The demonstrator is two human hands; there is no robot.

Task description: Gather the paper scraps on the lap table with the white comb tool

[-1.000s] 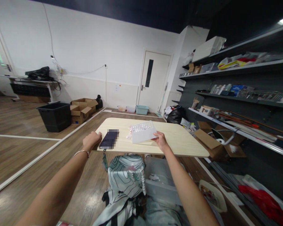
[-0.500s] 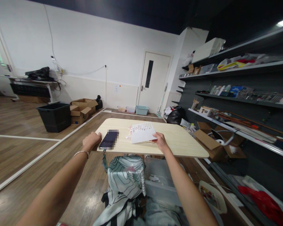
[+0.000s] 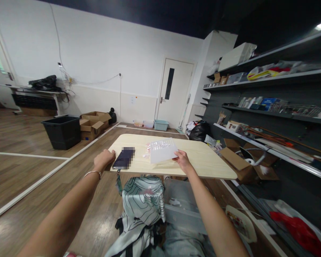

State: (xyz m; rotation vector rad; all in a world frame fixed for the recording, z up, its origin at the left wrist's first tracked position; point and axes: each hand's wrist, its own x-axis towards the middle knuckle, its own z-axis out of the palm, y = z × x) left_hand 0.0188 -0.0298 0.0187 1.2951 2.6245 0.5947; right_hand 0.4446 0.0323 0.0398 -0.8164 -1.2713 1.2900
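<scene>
Our right hand pinches white rectangular sheet above wood-grained surface; left hand curled at edge, grip unclear.

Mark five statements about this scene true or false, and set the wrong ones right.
1. The right hand holds a white card. True.
2. The phone lies under the white card. False: the phone lies beside the left hand.
3. The left hand is at the table's left edge. True.
4. The black bin stands on the table. False: the black bin stands on the floor.
5. The teal tub is on the floor. True.
</scene>
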